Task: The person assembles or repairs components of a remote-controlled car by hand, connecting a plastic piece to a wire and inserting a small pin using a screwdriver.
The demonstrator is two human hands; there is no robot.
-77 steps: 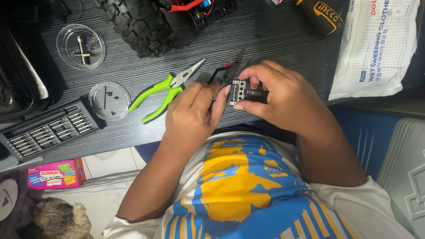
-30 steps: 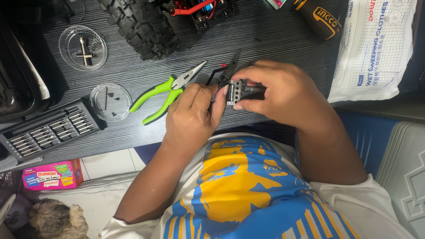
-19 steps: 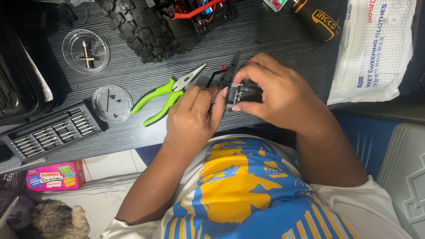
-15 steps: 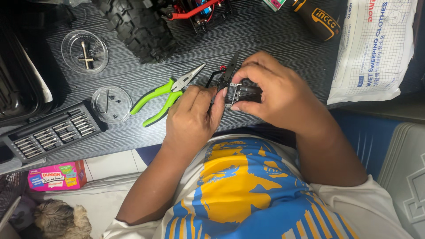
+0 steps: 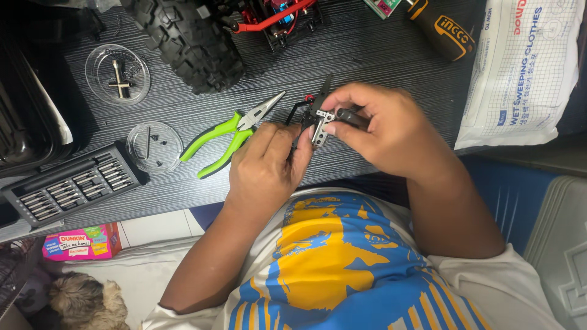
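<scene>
Both hands meet over the near edge of the dark desk [image 5: 367, 67], close to the person's chest. The right hand [image 5: 391, 131] pinches a small black part [image 5: 320, 117] with a silvery bracket and short red and black wires, thumb under it and fingers curled over the top. The left hand [image 5: 266, 168] comes up from below, its thumb and forefinger pressed against the same part from the left side; what lies between those fingertips is too small to tell. The part hangs just above the desk, between the two hands. Just left of the left hand lie green-handled pliers [image 5: 229, 137], jaws pointing toward the part. Further left sits a round clear lid [image 5: 154, 146] with tiny screws in it, and beside that, near the left edge, a tray of bits [image 5: 73, 183]. A second clear dish [image 5: 117, 74] with a cross wrench lies toward the far left corner. A knobby tyre [image 5: 189, 40] stands at the far edge, and a pack of wipes [image 5: 520, 73] lies at the right edge.
</scene>
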